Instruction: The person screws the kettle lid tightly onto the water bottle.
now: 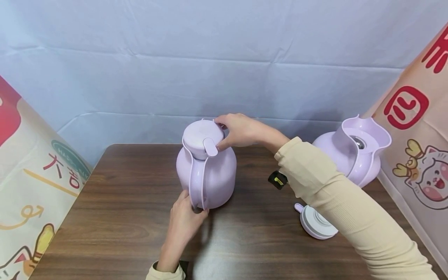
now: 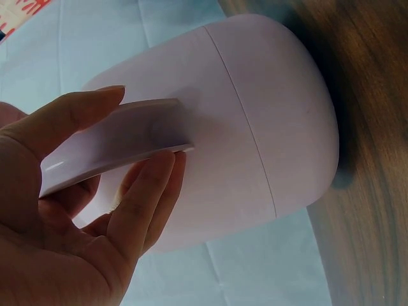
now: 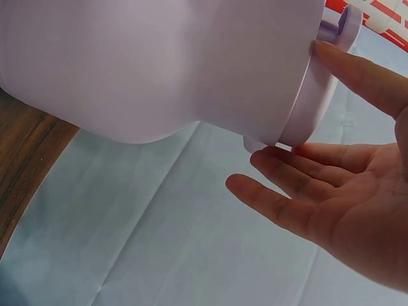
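Observation:
A lilac thermos jug (image 1: 220, 182) stands upright near the back of the table, its handle towards me. My left hand (image 1: 185, 217) holds the lower part of the handle (image 2: 121, 137), thumb on one side and fingers on the other. The round lid (image 1: 201, 134) sits in the top of the jug, with a small tab pointing towards me. My right hand (image 1: 241, 130) grips the lid's edge from the right; in the right wrist view, the thumb and fingers lie on opposite sides of the lid (image 3: 309, 108).
A second lilac jug (image 1: 332, 147) with its top uncovered stands at the back right, partly behind my right sleeve. In front of it another lid (image 1: 316, 225) lies underside up on the brown table (image 1: 122, 217). Pale blue cloth (image 1: 210, 77) hangs behind; printed panels flank both sides.

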Tool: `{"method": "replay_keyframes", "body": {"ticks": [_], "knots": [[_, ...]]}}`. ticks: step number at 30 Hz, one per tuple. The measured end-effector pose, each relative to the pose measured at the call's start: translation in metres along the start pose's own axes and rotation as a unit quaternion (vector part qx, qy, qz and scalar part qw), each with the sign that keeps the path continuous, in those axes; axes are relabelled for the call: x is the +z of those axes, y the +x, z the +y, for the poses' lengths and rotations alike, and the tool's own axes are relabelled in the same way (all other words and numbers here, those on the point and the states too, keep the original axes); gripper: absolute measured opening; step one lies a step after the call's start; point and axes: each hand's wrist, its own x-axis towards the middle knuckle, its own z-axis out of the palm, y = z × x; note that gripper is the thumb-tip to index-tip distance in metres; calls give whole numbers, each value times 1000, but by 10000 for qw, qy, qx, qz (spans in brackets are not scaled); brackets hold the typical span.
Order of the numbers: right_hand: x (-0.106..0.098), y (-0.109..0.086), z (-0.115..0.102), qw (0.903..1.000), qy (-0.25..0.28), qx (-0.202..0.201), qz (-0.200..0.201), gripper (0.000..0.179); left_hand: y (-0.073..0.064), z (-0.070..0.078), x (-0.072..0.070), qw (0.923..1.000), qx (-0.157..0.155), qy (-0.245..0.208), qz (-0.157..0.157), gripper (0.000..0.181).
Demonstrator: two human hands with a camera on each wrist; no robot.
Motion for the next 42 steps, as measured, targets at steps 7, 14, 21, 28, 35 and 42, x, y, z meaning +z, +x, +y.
{"method": "replay_keyframes", "body": {"ticks": [7,14,21,28,35,42], "knots": [[0,-3,-2,9999,36,-9,130,61,-1,-1,1,10000,25,30,9,25],[-1,-5,-3,9996,-190,66,198,39,-1,-1,1,10000,29,-2,54,25],[-2,-9,-7,9989,-374,21,266,22,-1,-1,1,10000,-46,-33,30,26],[-5,-11,-9,9987,-427,9,274,22,-1,-1,1,10000,-83,-13,11,26],[-6,-11,-8,9992,-192,181,304,20,0,0,1,10000,-92,0,-16,26],[-5,-9,-6,9991,-326,6,262,18,0,0,1,10000,-79,-17,-19,26]]}}
